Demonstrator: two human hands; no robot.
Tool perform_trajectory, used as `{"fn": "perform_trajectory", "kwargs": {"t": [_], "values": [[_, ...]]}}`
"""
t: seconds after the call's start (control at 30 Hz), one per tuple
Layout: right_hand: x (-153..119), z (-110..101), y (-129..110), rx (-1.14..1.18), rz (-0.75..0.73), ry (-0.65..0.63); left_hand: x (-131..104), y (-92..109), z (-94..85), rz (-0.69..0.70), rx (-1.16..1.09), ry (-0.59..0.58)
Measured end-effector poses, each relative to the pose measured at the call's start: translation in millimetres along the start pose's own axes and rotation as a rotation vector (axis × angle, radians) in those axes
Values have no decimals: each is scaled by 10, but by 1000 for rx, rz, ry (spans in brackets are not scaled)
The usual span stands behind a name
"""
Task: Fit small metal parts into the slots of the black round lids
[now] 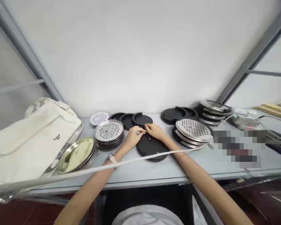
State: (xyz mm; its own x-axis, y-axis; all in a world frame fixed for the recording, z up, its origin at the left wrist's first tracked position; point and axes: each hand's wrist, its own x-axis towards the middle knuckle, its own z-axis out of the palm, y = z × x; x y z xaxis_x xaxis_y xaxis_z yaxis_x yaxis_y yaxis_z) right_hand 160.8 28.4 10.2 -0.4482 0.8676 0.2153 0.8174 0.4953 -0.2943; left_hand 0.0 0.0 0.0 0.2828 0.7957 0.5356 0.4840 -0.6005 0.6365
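My left hand, with a watch on its wrist, is closed in a pinch at the far rim of a round black plastic disc. Close against it, my right hand is closed too, its fingertips meeting the left ones. Whatever small thing lies between the fingertips is too small to make out. The black disc rests flat on the table beneath both hands, with a small dark raised part near its far side. Just behind the hands is another black disc with a notched rim.
Stacked perforated metal discs stand left and right. Nearer left lies a stack of shiny metal plates beside a cream cloth bag. More black discs lie along the wall. A pale cord crosses the view in front.
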Motion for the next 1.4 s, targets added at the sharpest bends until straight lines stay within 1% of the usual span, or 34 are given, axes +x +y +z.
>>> {"fn": "perform_trajectory", "kwargs": {"t": [0.2, 0.33, 0.4, 0.5, 0.63, 0.83, 1.17, 1.4], "values": [[43, 19, 8, -2, -5, -24, -14, -104, -80, -71, -48, -50], [39, 31, 18, 1, -15, -36, -26, -70, -84, -127, -52, -25], [36, 32, 20, 3, -21, -41, -31, -20, -93, -122, -50, -16], [33, 27, 8, 4, -30, -57, -41, 55, -123, -101, -70, -40], [24, 10, -24, 8, -24, -67, -47, 97, -158, -92, -86, -57], [18, -13, -47, 95, -13, -39, -33, 48, -172, -121, -97, -82], [16, -33, -60, 108, -16, -29, -31, 55, -179, -71, -84, -82], [6, -73, -91, 119, -8, -42, -23, 8, -156, -57, -111, -86]]}}
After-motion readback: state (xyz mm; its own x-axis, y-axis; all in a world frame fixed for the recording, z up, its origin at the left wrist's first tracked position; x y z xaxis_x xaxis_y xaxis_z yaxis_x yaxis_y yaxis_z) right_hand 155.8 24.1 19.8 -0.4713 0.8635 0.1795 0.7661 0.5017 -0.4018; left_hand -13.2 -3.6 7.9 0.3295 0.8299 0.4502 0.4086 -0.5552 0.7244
